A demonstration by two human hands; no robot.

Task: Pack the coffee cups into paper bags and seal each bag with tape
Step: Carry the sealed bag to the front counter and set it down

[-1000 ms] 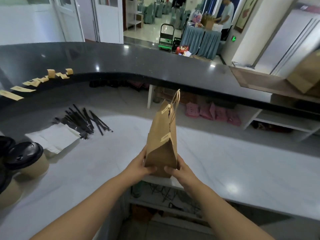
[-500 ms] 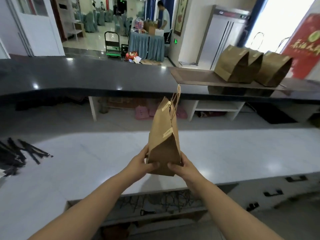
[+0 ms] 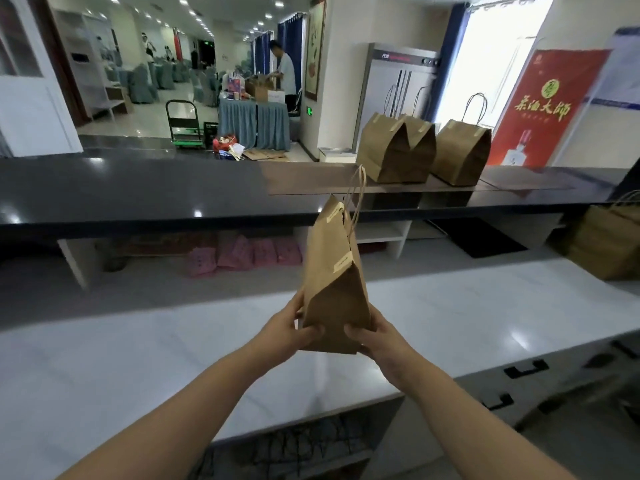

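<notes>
Above the white counter (image 3: 485,317), upright taped paper bag (image 3: 334,289), handles topmost, both hands' grip clasping its base.

I'm looking across a service counter in what reads as a banquet hall or hotel restaurant. A white marble worktop (image 3: 138,358) runs in front of me, with a raised black counter (image 3: 138,188) behind it. Sealed paper bags (image 3: 398,150) stand on that ledge. Beyond it I see rows of chairs in pale covers (image 3: 142,84), a table with a blue skirt (image 3: 252,124), a green trolley (image 3: 183,124), and a person (image 3: 285,76) sorting boxes. A steel cabinet (image 3: 398,84) and a red liquor poster (image 3: 543,109) stand to the right.
</notes>
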